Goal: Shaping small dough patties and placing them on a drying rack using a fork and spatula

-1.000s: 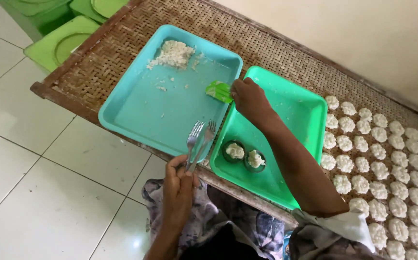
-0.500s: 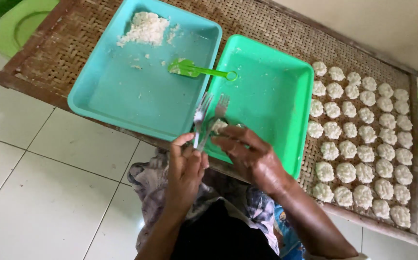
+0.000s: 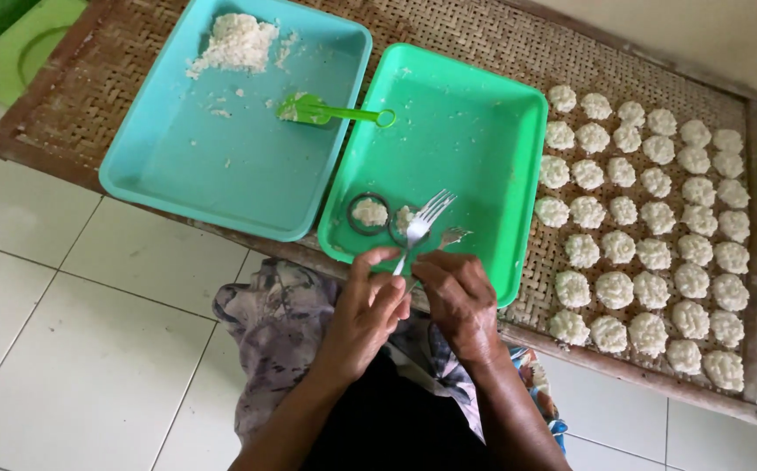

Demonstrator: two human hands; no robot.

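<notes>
My left hand and my right hand meet at the near rim of the green tray. The left hand pinches the handle of a metal fork, whose tines point over the tray. The right hand's fingers close on the handle of a second fork, lying just right of the first. Two round ring moulds filled with white rice sit in the tray's near left corner, under the fork tines.
A blue tray on the left holds a rice pile and a green spoon, whose handle rests across both tray rims. Several rows of round rice cakes cover the woven mat on the right. White floor tiles lie below.
My right hand left the green spoon on the blue tray and came back to the forks in my left hand. It now grips one fork. The view has shifted slightly.
</notes>
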